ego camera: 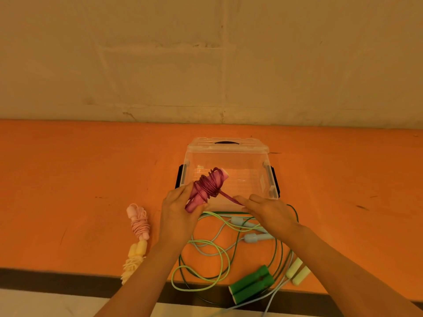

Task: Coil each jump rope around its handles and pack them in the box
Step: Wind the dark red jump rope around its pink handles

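My left hand (177, 213) grips the pink handles of a magenta jump rope (207, 187), most of its cord wound around them, held over the near rim of the clear plastic box (269, 177). My right hand (266, 208) pinches the rope's loose tail just right of the coil. The box stands open, with nothing inside it. Under my hands lie uncoiled ropes: dark green handles (250, 283), pale blue handles (255, 236) and light green handles (297, 271), cords tangled together.
A coiled light pink rope (139, 221) and a coiled yellow rope (134, 259) lie at the left on the orange table (68, 179). The box lid (226, 144) stands behind the box. The table's front edge runs near my forearms; a wall rises behind.
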